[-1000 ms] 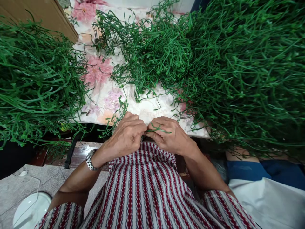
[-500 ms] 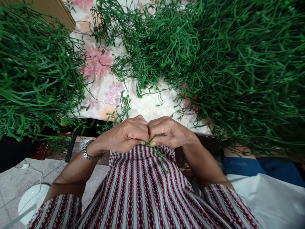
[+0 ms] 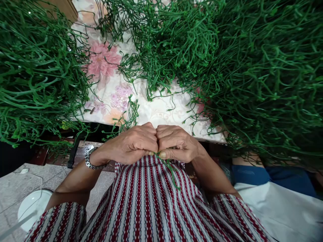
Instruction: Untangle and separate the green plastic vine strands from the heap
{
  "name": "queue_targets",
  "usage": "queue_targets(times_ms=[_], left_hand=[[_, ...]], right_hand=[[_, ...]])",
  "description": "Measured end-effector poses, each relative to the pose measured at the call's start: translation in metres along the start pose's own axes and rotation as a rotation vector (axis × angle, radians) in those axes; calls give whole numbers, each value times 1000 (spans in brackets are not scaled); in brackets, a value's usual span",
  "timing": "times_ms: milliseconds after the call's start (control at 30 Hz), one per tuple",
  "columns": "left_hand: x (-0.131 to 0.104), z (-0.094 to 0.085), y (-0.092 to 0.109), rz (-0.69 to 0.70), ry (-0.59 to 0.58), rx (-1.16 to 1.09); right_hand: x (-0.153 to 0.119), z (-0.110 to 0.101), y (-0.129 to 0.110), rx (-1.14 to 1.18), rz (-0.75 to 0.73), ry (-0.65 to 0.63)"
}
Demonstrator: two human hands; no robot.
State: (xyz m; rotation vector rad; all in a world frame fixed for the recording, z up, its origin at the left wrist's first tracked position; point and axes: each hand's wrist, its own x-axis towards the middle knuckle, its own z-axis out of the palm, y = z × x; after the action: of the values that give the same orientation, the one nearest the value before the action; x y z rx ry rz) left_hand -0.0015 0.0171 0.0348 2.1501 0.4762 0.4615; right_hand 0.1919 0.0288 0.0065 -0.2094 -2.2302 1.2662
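Both the L hand [image 3: 136,143] & R hand [image 3: 178,143] were held knuckle to knuckle by the near edge of the floral-clothed tabletop [image 3: 161,112], w/ fingers [image 3: 169,154] closed tight on some green stems [image 3: 173,173]; their ends were seen dangling in front of the striped shirt [image 3: 151,208]. A small bunch [image 3: 132,112] was spread nr the L hand; an L pile [image 3: 37,77] & bigger R pile [image 3: 264,84] were heaped beyond.

Tablecloth [image 3: 164,116]: white, printed with pink, purple and orange flowers. Cardboard box [image 3: 66,9]: upper left, partly covered. Wooden surface [image 3: 80,154]: brown, worn, reflecting light, below the cloth's near edge. Floor [image 3: 11,186]: pale grey, speckled, with joint lines. Round base [image 3: 30,199]: white, lower left, beneath a white cord [image 3: 41,185].
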Motion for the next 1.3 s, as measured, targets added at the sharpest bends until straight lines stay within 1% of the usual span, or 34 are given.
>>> queue_targets(times_ms=[100,233,367,433,533,600,667,767,867,933,1000,1100,1233,1300], left_hand=[[1,-3,1,-34,-35,-38],[0,-3,-1,-69,-72,-122],[-2,-1,-8,-24,-64,-186],[-3,0,-11,-12,-47,-223],[-2,2,-10,-11,56,-259],[-2,3,-7,-44,140,-168],[-1,4,-3,-103,176,-21],[0,6,0,-192,147,152],[1,7,1,-243,93,208],[2,8,0,-207,96,159],[2,8,-3,-141,134,63],[0,10,-7,-77,181,-120],[-2,13,-13,-52,246,-325],[-3,15,-15,-46,278,-386]], right_hand=[[1,0,0,-4,50,-31],[1,4,0,-32,-30,2],[-1,9,1,-37,-51,40],[-2,11,2,-19,-35,50],[-3,10,1,-16,7,113],[-5,7,0,-120,38,153],[-7,4,-4,-292,71,151],[-9,-2,-10,-520,134,93],[-8,-4,-12,-602,146,12],[-6,-4,-10,-558,100,-22],[-4,-1,-5,-455,41,1],[-3,7,3,-219,1,124],[-3,19,9,135,48,285],[-3,24,8,244,69,339]])
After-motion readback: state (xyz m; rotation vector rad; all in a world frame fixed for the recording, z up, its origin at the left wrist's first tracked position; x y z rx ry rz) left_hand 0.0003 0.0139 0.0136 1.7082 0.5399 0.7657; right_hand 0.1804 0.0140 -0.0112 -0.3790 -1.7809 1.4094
